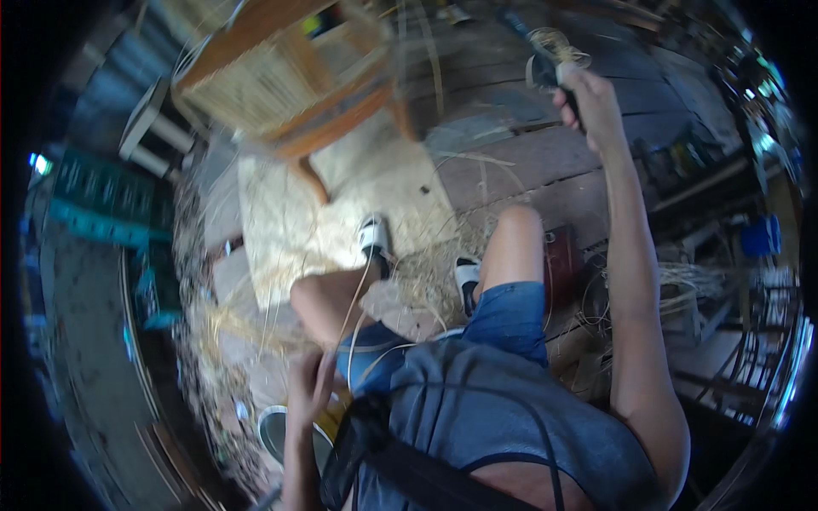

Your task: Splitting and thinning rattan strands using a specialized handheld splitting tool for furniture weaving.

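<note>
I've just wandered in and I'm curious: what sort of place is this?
Probably a furniture workshop, perhaps for cane or rattan work. A wooden furniture piece with a panel of pale slats stands ahead, loose fibres litter the floor, and a long thin strip extends to the left hand.

Looks like a workshop w/ rough, cluttered bldg. around it, prob. for furn. & cane-type work: a wooden furn. piece (264, 89) w/ a ribbed pale panel stands on a pale sheet (400, 183) laid over a dark slab-type flr. (490, 183). Loose fibre strips (226, 324) & scraps litter the grnd. approx. everywhere nr. the sheet. Teal crates (111, 204) at L, plus a bucket (266, 417) lower L; R side has crowded racks (763, 353), blurred, details n/c.
</note>
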`<state>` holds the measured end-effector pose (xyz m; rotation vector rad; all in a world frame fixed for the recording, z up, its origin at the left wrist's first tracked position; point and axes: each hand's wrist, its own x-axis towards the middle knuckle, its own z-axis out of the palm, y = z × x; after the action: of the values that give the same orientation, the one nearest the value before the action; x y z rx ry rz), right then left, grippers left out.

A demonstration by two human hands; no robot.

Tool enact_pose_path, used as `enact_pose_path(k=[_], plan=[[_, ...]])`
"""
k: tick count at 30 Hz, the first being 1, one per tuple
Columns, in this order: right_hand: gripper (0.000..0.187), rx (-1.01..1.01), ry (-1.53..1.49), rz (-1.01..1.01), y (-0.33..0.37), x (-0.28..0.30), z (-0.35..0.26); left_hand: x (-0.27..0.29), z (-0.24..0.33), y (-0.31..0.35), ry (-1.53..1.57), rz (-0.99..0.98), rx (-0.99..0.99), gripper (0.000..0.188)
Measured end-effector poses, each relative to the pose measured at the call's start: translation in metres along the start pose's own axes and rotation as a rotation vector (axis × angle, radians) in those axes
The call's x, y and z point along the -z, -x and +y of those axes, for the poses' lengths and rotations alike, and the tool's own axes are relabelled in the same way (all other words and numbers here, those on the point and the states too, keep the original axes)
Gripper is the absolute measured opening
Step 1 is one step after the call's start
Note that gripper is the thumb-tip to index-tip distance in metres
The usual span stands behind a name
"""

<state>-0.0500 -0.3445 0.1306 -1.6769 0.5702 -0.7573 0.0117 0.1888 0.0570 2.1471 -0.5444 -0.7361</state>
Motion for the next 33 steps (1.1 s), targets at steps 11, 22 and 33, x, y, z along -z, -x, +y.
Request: enact_pose_path(k=[11,22,33], plan=[[0.030,-0.343,0.010,-0.282,0.099,-0.101,0.049,0.004,0.158,-0.180,-0.328,-0.374,-0.775,0.017],[0.035,-0.354,0.085,0.665,-0.012,0.288,0.184,0.259,0.009,-0.177,-0.451,0.864,-0.526,0.022],[0.032,-0.433,0.116,0.540,0.014,0.225,0.190,0.213,0.059,-0.220,0.588,0.381,-0.326,0.025]])
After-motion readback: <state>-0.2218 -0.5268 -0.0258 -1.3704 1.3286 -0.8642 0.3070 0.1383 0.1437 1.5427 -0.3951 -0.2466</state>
